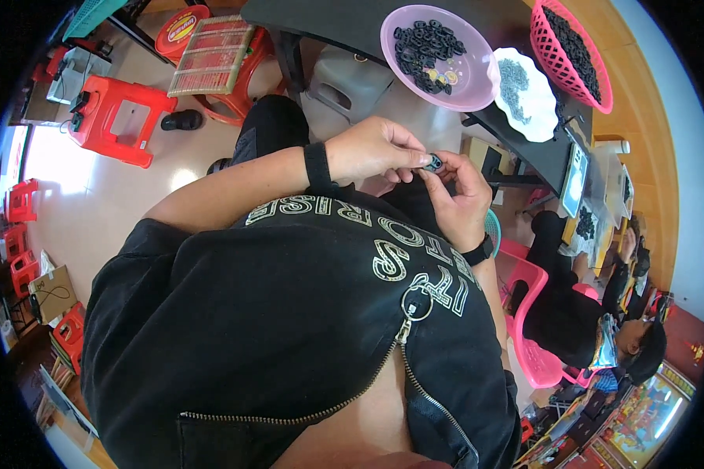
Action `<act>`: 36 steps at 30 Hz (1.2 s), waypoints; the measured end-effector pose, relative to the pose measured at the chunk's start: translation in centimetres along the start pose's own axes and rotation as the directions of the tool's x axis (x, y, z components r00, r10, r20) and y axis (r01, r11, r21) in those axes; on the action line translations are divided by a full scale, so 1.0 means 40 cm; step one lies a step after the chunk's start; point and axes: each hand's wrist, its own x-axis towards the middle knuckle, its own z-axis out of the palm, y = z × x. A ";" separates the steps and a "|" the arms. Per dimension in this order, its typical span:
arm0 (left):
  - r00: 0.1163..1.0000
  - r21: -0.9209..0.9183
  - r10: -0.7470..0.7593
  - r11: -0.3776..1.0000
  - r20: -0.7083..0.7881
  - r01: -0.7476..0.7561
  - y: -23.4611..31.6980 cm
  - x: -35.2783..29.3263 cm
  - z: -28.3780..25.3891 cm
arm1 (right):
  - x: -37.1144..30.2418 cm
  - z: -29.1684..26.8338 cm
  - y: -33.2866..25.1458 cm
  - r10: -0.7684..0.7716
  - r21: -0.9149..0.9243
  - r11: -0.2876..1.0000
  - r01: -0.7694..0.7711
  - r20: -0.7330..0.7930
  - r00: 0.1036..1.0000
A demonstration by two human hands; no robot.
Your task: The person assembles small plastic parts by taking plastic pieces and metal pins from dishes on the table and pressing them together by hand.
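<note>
The left hand (378,151) has its grip narrowed to a fingertip pinch on a small dark part (434,163), held up in front of the chest, probably to keep it in sight. The right hand's (459,191) grip closes on its other side, likely steadying it. Beyond, on the desk (328,14), a purple basin (469,74), white scalloped dish (544,109) and pink basket (541,43) keep small pieces sorted, seemingly within reach.
</note>
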 end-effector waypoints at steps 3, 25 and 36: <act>0.999 -0.075 -0.029 0.997 -0.020 0.028 0.007 0.000 0.005 | -0.001 -0.001 -0.003 0.006 -0.003 1.000 -0.006 0.013 1.000; 0.999 -0.047 -0.035 0.998 -0.021 0.034 0.002 -0.009 0.013 | 0.000 -0.006 -0.027 -0.063 -0.096 0.993 0.070 0.076 0.995; 0.993 -0.072 -0.122 0.990 0.004 0.122 0.003 -0.014 0.005 | 0.007 -0.009 -0.030 -0.136 -0.087 0.985 0.146 0.111 0.985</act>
